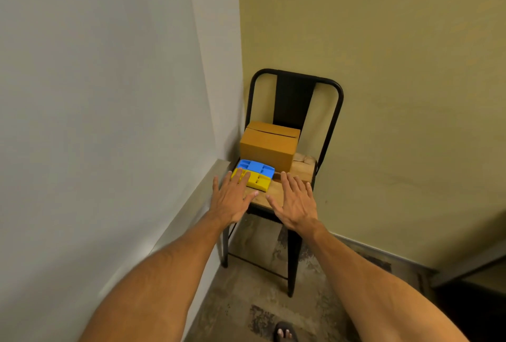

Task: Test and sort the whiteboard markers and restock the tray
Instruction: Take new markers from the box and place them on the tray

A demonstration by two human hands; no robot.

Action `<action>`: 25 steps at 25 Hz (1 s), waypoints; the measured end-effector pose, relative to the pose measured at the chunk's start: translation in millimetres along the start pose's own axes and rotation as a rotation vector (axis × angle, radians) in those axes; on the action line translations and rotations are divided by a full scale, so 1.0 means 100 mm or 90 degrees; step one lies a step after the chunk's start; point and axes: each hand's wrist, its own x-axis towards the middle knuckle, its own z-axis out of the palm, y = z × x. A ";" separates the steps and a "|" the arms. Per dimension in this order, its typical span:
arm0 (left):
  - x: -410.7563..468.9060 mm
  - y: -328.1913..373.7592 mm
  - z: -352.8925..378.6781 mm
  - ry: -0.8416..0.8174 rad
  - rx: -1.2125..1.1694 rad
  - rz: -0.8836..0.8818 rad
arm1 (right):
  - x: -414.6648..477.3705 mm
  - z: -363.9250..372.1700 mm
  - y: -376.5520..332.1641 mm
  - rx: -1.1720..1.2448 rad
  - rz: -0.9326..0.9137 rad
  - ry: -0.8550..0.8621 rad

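On the wooden seat of a black metal chair [294, 95] lie a blue tray [256, 167] and, in front of it, a yellow tray [258, 180], both with moulded slots. Behind them stands a closed cardboard box [269, 146]. No markers are visible. My left hand [231, 196] stretches out flat with fingers spread, its fingertips over the yellow tray's left end. My right hand [295, 202] is also spread flat, hovering over the seat's front right part. Neither hand holds anything.
The chair stands in a corner between a white wall on the left with a low ledge [202, 193] and a yellow-green wall behind. A worn concrete floor lies below, with my sandalled foot [284, 332] at the bottom edge. A dark edge of furniture [471, 265] shows at lower right.
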 end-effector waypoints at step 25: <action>2.73 -0.32 0.02 -0.073 -0.013 0.004 | 2.37 0.16 0.76 -0.017 0.099 -0.057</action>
